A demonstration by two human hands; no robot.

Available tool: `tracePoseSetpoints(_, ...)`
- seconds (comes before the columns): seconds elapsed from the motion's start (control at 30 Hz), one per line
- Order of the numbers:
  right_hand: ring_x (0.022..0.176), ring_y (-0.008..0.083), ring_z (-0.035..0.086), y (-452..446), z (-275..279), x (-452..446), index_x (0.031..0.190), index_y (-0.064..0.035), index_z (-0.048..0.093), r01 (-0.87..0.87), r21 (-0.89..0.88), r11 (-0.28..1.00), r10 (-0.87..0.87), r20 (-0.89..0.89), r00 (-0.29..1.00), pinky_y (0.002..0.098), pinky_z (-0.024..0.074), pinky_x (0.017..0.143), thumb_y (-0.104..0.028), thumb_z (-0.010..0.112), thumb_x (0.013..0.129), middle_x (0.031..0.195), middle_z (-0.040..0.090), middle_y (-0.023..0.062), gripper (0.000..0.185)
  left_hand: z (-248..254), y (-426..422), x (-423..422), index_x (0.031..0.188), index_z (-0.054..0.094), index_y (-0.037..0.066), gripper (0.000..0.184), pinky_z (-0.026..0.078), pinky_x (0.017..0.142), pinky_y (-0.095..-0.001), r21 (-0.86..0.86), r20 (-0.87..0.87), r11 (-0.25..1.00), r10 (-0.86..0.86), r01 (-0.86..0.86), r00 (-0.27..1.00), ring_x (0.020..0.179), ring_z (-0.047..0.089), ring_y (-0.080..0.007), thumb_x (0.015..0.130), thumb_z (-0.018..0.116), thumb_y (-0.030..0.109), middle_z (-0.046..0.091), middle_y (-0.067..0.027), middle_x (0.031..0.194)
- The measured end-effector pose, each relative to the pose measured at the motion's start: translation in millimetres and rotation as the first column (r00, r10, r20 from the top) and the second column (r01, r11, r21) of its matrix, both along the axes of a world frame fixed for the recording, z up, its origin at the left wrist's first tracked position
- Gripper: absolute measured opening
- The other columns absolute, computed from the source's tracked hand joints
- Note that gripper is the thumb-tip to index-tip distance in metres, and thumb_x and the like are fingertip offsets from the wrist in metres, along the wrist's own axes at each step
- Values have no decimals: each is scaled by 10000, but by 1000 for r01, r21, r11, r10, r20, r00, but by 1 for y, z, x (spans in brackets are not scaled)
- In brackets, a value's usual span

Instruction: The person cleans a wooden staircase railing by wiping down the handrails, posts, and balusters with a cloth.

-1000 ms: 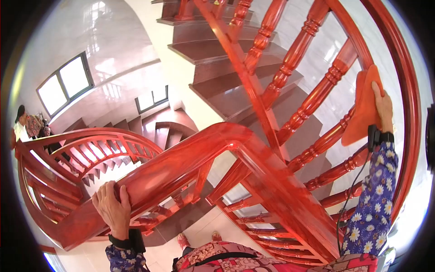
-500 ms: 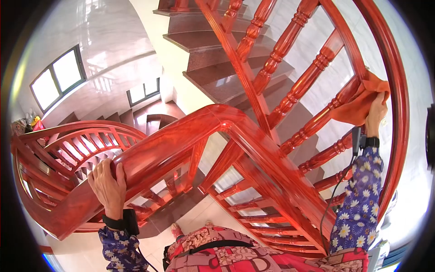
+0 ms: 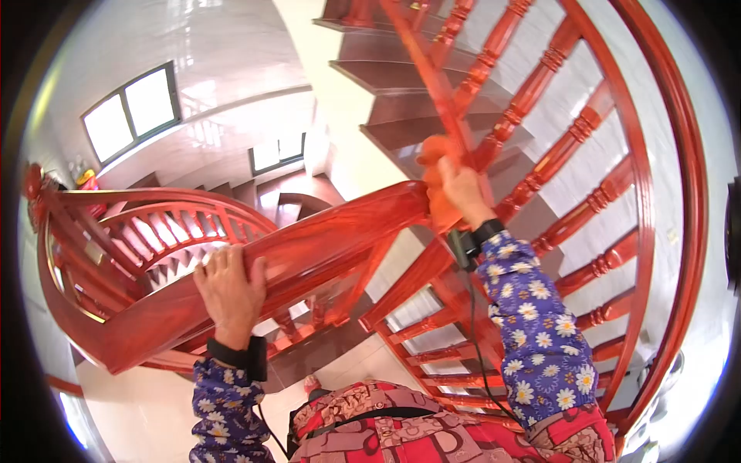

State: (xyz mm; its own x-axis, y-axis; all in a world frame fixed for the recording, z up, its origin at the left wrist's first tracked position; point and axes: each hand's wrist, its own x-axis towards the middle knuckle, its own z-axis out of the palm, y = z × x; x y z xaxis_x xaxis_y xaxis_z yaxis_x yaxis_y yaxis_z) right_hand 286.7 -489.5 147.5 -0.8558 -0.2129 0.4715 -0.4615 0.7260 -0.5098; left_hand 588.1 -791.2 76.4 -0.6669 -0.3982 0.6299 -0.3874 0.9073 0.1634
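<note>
My left hand (image 3: 230, 297) lies over the broad, glossy red-brown wooden handrail (image 3: 332, 233), its fingers curled over the far edge and the thumb apart on top. Near the rail's upper corner, my right hand (image 3: 465, 191) grips an orange cloth (image 3: 438, 202). That cloth is bunched around the wood where the rail meets the slanting stair rail, hiding the joint. Both wrists carry dark straps with a small device and a cable.
Turned wooden balusters (image 3: 575, 143) rise on the right beside a curved outer rail (image 3: 692, 185). Dark stone steps (image 3: 401, 108) climb behind. Down at the left, a curved balustrade (image 3: 166, 202) follows a lower flight. A window (image 3: 131, 112) is set in the pale wall.
My right hand has brought the orange cloth leftward from a baluster by the outer rail to the handrail's corner. The view has shifted, and my left hand stays on the rail.
</note>
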Motion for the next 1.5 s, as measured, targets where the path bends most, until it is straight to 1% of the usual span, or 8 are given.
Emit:
tracePoseSetpoints(0.03,802,458,657,-29,-38,0,830,55,687,-279,-166,946,287,24,958,478,511,724,-552,439,930,743,651,286,664,-3,-2,0,1064,592,69,378,334,992,-486,-27,-9,1000,-8,8,1000,1056,558,-274,857,624,383,625,-112,1068)
tracePoseSetpoints(0.13,1274,327,413,-102,-65,66,1291,4,510,-228,487,843,360,-197,912,559,293,1016,-463,478,929,1323,492,208,592,2,0,3,1089,575,58,416,315,1003,-496,-4,42,999,-34,35,999,1077,541,-296,854,626,398,608,-122,1079)
tracePoseSetpoints(0.23,1195,361,483,-154,-50,138,1279,39,498,-598,354,719,671,-130,730,482,311,1035,-344,544,922,1257,534,235,526,0,-2,3,1116,566,43,446,307,1005,-502,13,82,998,-58,57,995,1094,523,-317,851,627,397,594,-135,1090)
tracePoseSetpoints(0.47,1255,337,422,-168,-48,172,1365,-34,451,-677,463,572,795,-108,597,505,290,1054,-422,587,882,1336,472,184,634,11,-18,23,1211,543,47,493,276,1061,-544,270,-7,923,-282,274,959,1229,473,-339,793,698,260,547,-172,1259)
tracePoseSetpoints(0.87,1226,301,447,-76,-65,33,1272,-97,536,-159,443,882,265,-188,946,548,304,1016,-476,475,939,1266,527,111,508,3,-134,173,1117,607,44,306,337,1017,-429,149,31,979,137,-140,990,1072,584,-275,865,653,212,646,-120,1117)
tracePoseSetpoints(1.23,1100,270,560,-79,-39,27,1049,-130,688,-448,196,872,445,57,893,538,391,925,-397,545,909,1038,662,71,334,-6,-136,164,1033,648,67,246,401,949,-403,37,27,984,172,-173,985,1004,611,-296,900,576,261,678,-99,1044)
tracePoseSetpoints(1.37,1087,291,565,-85,-18,29,1075,-131,683,-347,536,770,344,110,933,511,391,909,-441,552,900,1033,669,77,379,-5,-134,161,1037,646,59,245,401,951,-407,25,11,986,162,-162,987,1009,614,-293,894,570,244,679,-100,1060)
tracePoseSetpoints(1.5,1112,288,535,-78,-56,11,1183,-108,625,-282,502,818,483,-333,810,455,334,978,-433,554,906,1088,649,81,434,-3,-132,159,1030,641,47,240,401,952,-406,34,11,985,169,-170,986,1025,615,-292,875,586,221,677,-107,1073)
